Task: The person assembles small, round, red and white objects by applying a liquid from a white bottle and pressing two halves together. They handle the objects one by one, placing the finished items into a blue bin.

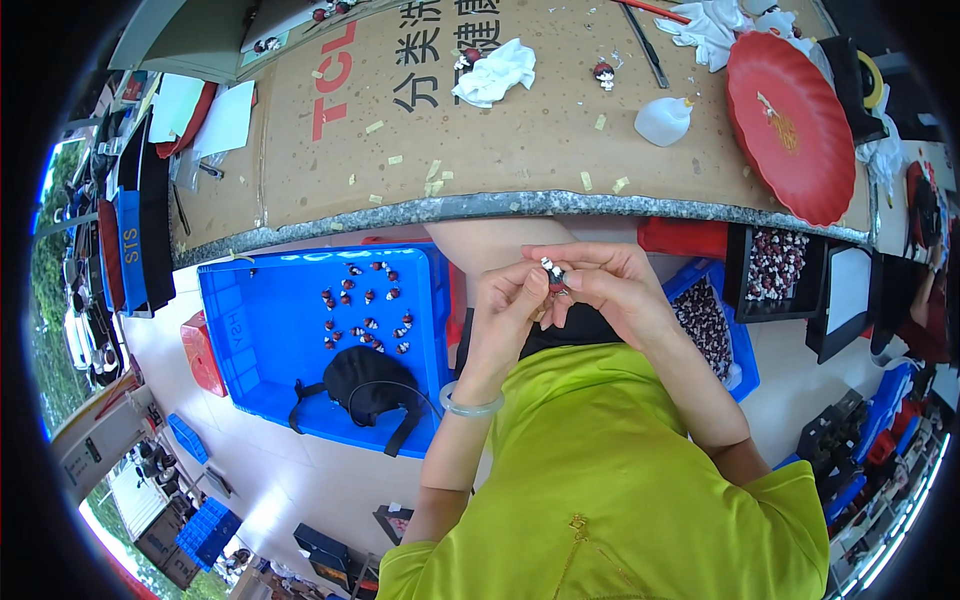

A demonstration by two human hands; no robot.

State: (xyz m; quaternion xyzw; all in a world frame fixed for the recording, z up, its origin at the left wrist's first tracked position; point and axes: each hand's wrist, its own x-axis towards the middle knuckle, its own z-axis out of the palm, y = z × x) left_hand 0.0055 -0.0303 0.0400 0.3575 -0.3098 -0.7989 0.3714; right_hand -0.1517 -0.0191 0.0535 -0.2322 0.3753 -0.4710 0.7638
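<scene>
Between my two hands, just in front of the table edge, is a small figurine (555, 277) with white and dark red parts. My left hand (512, 300) pinches it from one side with thumb and finger. From the other side my right hand (615, 285) grips it with thumb and fingertips. Fingers cover much of the figurine. Left of my lap, a blue crate (240, 350) holds several similar figurines (370, 296) and a black bag (372, 385). Another figurine (603, 75) stands on the cardboard-covered table (330, 170).
On the table are a white cloth (497, 74), a white bottle (664, 121), a dark thin tool (645, 45) and a red scalloped tray (800, 150) at the right edge. A black bin (775, 265) and a blue bin (708, 325) full of small dark red and white pieces stand at right.
</scene>
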